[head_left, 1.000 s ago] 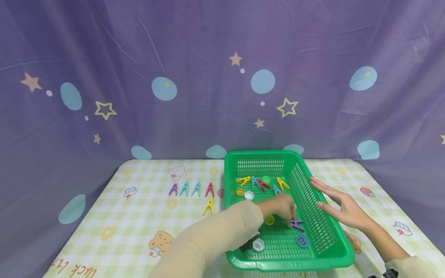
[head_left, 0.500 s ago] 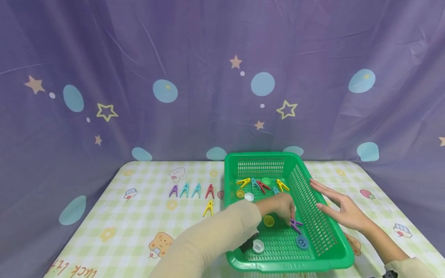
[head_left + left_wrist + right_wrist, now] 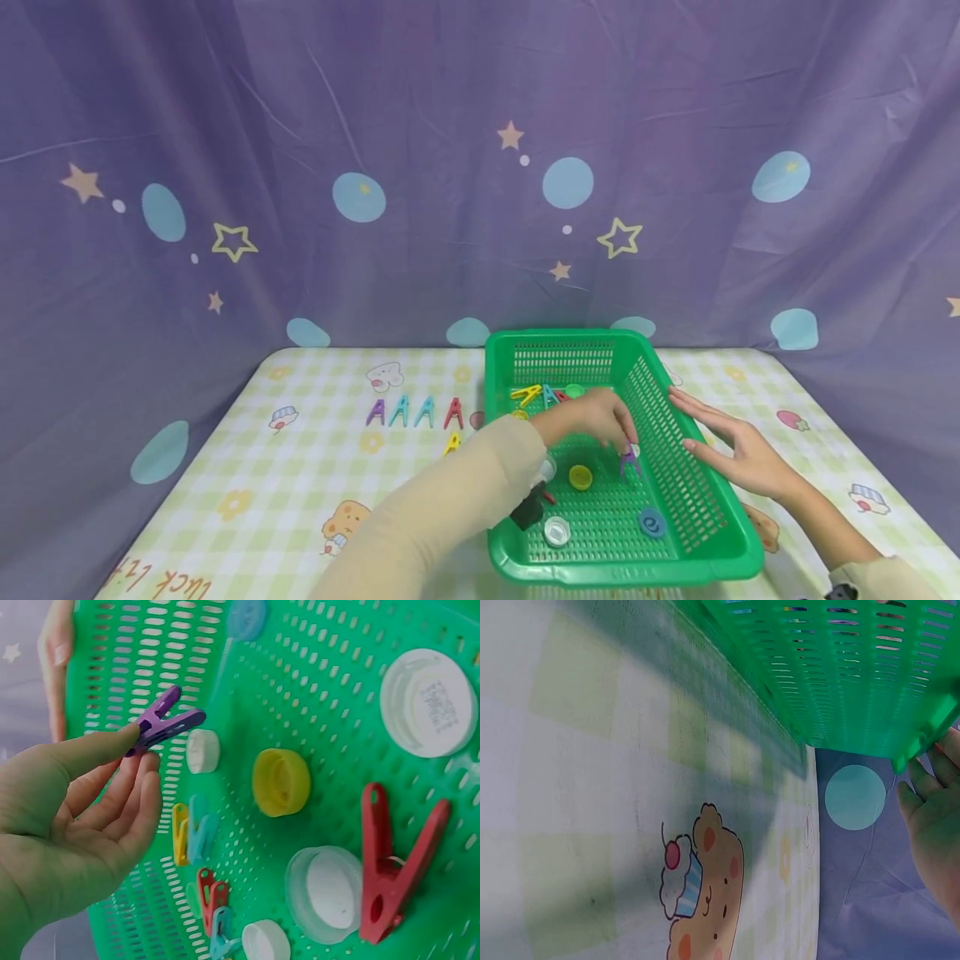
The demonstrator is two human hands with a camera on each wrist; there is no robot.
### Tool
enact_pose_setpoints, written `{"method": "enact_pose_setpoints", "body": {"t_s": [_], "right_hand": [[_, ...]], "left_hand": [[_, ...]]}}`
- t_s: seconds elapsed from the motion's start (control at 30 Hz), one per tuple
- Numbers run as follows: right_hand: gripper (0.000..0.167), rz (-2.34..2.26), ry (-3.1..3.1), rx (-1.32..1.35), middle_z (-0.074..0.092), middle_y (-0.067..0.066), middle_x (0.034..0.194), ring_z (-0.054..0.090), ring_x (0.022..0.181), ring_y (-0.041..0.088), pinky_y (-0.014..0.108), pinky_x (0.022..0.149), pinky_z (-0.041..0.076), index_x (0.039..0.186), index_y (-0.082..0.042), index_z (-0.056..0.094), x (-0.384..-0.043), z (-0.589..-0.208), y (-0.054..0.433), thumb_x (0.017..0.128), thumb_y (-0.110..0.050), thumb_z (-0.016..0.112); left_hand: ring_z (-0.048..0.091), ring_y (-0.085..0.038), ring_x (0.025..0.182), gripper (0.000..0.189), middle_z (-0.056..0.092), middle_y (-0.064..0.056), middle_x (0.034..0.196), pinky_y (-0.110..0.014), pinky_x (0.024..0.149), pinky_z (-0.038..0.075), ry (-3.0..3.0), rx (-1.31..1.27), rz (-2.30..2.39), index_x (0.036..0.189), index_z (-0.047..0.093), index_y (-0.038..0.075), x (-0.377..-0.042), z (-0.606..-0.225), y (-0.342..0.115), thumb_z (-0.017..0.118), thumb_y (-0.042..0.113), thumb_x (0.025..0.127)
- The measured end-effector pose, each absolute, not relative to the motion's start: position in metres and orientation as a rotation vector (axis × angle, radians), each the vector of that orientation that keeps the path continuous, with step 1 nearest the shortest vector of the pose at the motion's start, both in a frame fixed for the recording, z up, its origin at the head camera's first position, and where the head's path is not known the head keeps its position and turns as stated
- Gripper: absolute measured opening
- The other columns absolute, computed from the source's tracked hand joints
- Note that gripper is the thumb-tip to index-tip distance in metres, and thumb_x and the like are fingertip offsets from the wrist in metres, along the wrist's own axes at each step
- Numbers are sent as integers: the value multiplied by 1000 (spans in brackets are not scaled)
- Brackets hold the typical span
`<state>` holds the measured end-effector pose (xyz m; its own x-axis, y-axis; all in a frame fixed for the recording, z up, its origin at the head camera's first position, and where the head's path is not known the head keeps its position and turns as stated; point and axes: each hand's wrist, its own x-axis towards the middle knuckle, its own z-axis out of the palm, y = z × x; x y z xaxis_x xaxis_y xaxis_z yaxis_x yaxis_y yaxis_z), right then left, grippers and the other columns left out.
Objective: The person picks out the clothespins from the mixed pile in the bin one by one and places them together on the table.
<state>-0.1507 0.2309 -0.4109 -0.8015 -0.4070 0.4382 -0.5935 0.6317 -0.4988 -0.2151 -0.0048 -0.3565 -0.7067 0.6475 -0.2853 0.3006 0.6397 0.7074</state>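
Observation:
Inside the green basket (image 3: pixel 626 572), my left hand (image 3: pixel 600 417) pinches a purple clothespin (image 3: pixel 166 722) between thumb and fingers, its two legs pointing away from the fingertips. In the left wrist view, a red clothespin (image 3: pixel 390 862), a yellow cap (image 3: pixel 281 782) and several white caps lie on the basket floor below the hand. More clothespins, yellow (image 3: pixel 180 834) and light blue among them, lie nearer the far end. My right hand (image 3: pixel 738 450) rests its extended fingers on the basket's right rim and holds nothing.
Left of the basket, a purple clothespin (image 3: pixel 377 412), two light blue ones (image 3: pixel 412 411) and a red one (image 3: pixel 453 412) stand in a row on the checked tablecloth (image 3: pixel 285 475). A yellow clothespin (image 3: pixel 452 443) sits in front of the red one. A purple curtain (image 3: pixel 450 108) hangs behind.
My left hand has drawn back toward the basket's far end, bringing the purple clothespin with it, away from the blue cap. The right hand stays at the rim.

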Motion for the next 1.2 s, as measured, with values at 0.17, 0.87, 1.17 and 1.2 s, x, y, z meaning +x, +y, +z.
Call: {"method": "enact_pose_setpoints", "body": {"t_s": [0.17,0.87,1.17,1.2], "right_hand": [[60,960,-2560,824,40,18,152,28,138,-14,-4,101,22,145,-7,42,-151,-410,230,88,-1,63],[60,947,-2554,816,40,15,152,28,138,-14,-3,99,24,145,-7,42,-149,-411,230,88,-1,62],[60,942,-2556,815,40,14,152,28,138,-13,-3,99,25,145,-8,42,-150,-411,230,88,-1,62],[60,943,-2556,813,40,14,152,28,138,-14,-3,99,25,145,-8,42,-149,-411,230,88,-1,62]], "left_hand": [[69,-14,78,16,75,-9,91,-25,75,59,2232,667,1084,97,73,-1,-219,-345,-13,72,-1,81],[65,-12,105,20,71,0,115,-31,94,55,2102,555,1402,106,73,13,-238,-316,-74,71,16,87],[68,-19,107,27,67,-10,123,-37,103,51,2051,431,1520,115,69,6,-237,-312,-111,69,12,88],[69,-18,106,28,68,-10,122,-36,102,51,2048,414,1529,116,69,6,-237,-311,-115,68,12,89]]}}
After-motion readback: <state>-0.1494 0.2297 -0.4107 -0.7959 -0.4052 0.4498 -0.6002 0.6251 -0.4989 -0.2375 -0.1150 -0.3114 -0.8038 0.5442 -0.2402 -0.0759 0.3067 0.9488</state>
